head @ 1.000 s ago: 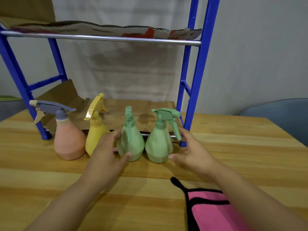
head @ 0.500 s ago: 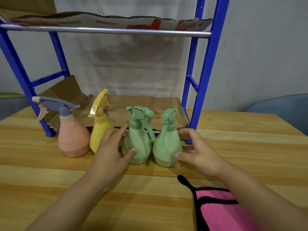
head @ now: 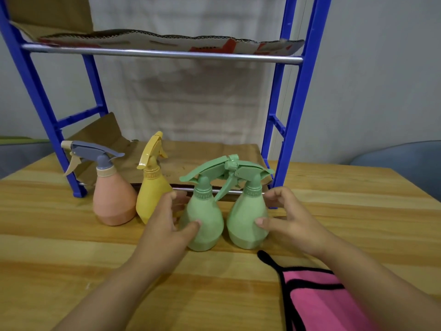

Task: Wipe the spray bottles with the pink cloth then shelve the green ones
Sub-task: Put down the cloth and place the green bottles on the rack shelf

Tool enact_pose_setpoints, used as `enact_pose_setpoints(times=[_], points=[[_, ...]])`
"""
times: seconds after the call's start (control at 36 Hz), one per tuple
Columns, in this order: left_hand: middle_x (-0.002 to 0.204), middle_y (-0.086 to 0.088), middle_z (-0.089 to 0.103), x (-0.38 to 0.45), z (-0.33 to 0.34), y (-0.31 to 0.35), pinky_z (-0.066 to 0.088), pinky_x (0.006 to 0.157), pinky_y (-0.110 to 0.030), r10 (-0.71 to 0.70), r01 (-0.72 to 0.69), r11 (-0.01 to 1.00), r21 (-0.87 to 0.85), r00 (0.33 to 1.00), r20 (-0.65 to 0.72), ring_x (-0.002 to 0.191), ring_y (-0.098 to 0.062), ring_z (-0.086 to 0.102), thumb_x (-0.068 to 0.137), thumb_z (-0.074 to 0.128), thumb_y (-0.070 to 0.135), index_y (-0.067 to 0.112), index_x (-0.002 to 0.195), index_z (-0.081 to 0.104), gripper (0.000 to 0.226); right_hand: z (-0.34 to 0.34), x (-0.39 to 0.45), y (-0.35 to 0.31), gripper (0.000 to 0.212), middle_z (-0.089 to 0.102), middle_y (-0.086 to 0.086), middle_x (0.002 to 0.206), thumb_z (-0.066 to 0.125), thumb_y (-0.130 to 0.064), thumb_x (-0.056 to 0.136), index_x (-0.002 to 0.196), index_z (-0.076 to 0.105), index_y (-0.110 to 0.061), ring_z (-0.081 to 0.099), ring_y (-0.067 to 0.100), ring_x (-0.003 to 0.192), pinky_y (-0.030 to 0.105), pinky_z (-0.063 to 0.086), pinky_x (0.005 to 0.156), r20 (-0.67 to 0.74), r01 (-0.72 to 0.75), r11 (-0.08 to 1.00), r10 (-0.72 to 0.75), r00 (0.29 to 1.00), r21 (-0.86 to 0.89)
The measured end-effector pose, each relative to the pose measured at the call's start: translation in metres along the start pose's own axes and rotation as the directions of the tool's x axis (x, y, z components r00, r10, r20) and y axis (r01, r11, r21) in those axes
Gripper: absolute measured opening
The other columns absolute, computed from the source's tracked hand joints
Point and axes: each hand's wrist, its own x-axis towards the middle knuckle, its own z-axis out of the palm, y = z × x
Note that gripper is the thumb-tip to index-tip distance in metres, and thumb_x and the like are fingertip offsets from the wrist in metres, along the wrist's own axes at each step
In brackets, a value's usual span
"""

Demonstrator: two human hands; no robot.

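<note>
Two green spray bottles stand upright side by side on the wooden table, in front of the blue shelf. My left hand grips the left green bottle, thumb on its front. My right hand grips the right green bottle the same way. Their trigger heads cross above. A yellow bottle and a pink bottle with a grey trigger stand to the left. The pink cloth with black trim lies at the near right, partly under my right forearm.
The shelf's lower level is lined with brown cardboard just behind the bottles. An upper level with cardboard spans above. A blue-grey chair sits beyond the table's right edge.
Both green bottles have turned in my hands so their trigger heads now point toward each other and cross. My hands have closed round them more fully.
</note>
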Motion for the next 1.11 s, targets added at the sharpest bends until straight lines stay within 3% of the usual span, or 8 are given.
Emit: enact_pose_setpoints(times=[0.14, 0.22, 0.42, 0.53, 0.67, 0.83, 0.97, 1.11], points=[[0.120, 0.010, 0.041, -0.004, 0.000, 0.004, 0.038, 0.097, -0.027, 0.032, -0.038, 0.993, 0.115, 0.998, 0.059, 0.111, -0.005, 0.043, 0.079, 0.073, 0.026, 0.040, 0.121, 0.038, 0.057, 0.003, -0.003, -0.008, 0.067, 0.054, -0.003, 0.109, 0.075, -0.039, 0.060, 0.117, 0.040, -0.043, 0.051, 0.001, 0.095, 0.015, 0.039, 0.079, -0.008, 0.035, 0.997, -0.036, 0.999, -0.066], [0.120, 0.010, 0.041, -0.005, 0.000, 0.005, 0.038, 0.095, -0.027, -0.001, -0.006, 0.995, 0.097, 0.997, 0.077, 0.113, -0.006, 0.043, 0.076, 0.074, 0.031, 0.038, 0.116, 0.042, 0.052, 0.004, -0.003, -0.013, 0.069, 0.052, -0.003, 0.115, 0.071, -0.056, 0.055, 0.119, 0.048, -0.042, 0.050, 0.007, 0.100, 0.020, 0.038, 0.085, 0.019, 0.030, 0.991, -0.028, 0.999, -0.130], [0.111, 0.021, 0.056, -0.008, -0.004, 0.015, 0.044, 0.083, -0.022, -0.001, 0.001, 1.000, -0.005, 0.995, 0.102, 0.106, 0.003, 0.051, 0.070, 0.081, 0.026, 0.040, 0.100, 0.048, 0.046, 0.011, -0.007, -0.025, 0.075, 0.061, -0.008, 0.115, 0.080, -0.044, 0.055, 0.121, 0.052, -0.021, 0.057, 0.006, 0.109, 0.029, 0.046, 0.097, -0.021, -0.028, 0.993, 0.026, 0.999, -0.115], [0.112, 0.022, 0.059, -0.013, -0.009, 0.022, 0.049, 0.087, -0.028, 0.032, -0.034, 0.999, 0.022, 0.995, 0.099, 0.105, 0.001, 0.052, 0.070, 0.081, 0.026, 0.041, 0.109, 0.052, 0.051, 0.014, -0.009, -0.034, 0.047, 0.065, -0.012, 0.101, 0.084, -0.029, 0.069, 0.111, 0.063, -0.027, 0.061, 0.005, 0.092, 0.019, 0.048, 0.078, -0.048, 0.001, 0.984, -0.009, 0.999, -0.178], [0.108, 0.023, 0.061, -0.014, -0.023, 0.036, 0.042, 0.073, -0.009, 0.180, -0.180, 0.981, 0.073, 0.984, 0.013, 0.100, 0.012, 0.051, 0.067, 0.082, 0.028, 0.046, 0.105, 0.054, 0.051, 0.012, -0.012, -0.049, 0.037, 0.072, -0.008, 0.087, 0.088, -0.029, 0.062, 0.094, 0.070, -0.024, 0.066, 0.004, 0.080, 0.023, 0.054, 0.072, -0.178, 0.038, 0.988, -0.066, 0.982, -0.152], [0.103, 0.032, 0.057, -0.009, -0.055, 0.080, 0.044, 0.082, -0.011, 0.383, -0.373, 0.923, 0.099, 0.918, -0.108, 0.099, 0.018, 0.050, 0.066, 0.084, 0.030, 0.059, 0.095, 0.050, 0.053, 0.005, -0.007, -0.095, 0.056, 0.072, -0.007, 0.096, 0.089, -0.039, 0.053, 0.103, 0.066, -0.024, 0.068, 0.014, 0.093, 0.042, 0.057, 0.080, -0.328, 0.162, 0.982, -0.185, 0.926, -0.095], [0.103, 0.045, 0.052, 0.000, -0.092, 0.123, 0.045, 0.078, -0.012, 0.553, -0.521, 0.828, 0.205, 0.820, -0.148, 0.102, 0.019, 0.049, 0.062, 0.071, 0.052, 0.065, 0.101, 0.042, 0.050, -0.005, -0.002, -0.148, 0.049, 0.073, -0.010, 0.088, 0.084, -0.044, 0.056, 0.098, 0.068, -0.025, 0.069, 0.011, 0.088, 0.020, 0.056, 0.072, -0.365, 0.333, 0.931, -0.365, 0.856, -0.150], [0.095, 0.035, 0.051, 0.018, -0.131, 0.163, 0.040, 0.070, -0.005, 0.677, -0.600, 0.733, 0.321, 0.694, -0.247, 0.096, 0.028, 0.046, 0.063, 0.072, 0.044, 0.055, 0.100, 0.042, 0.049, -0.018, 0.009, -0.200, 0.057, 0.070, -0.020, 0.090, 0.073, -0.066, 0.049, 0.098, 0.064, -0.038, 0.067, 0.002, 0.082, 0.020, 0.055, 0.071, -0.406, 0.486, 0.842, -0.539, 0.738, -0.234]])
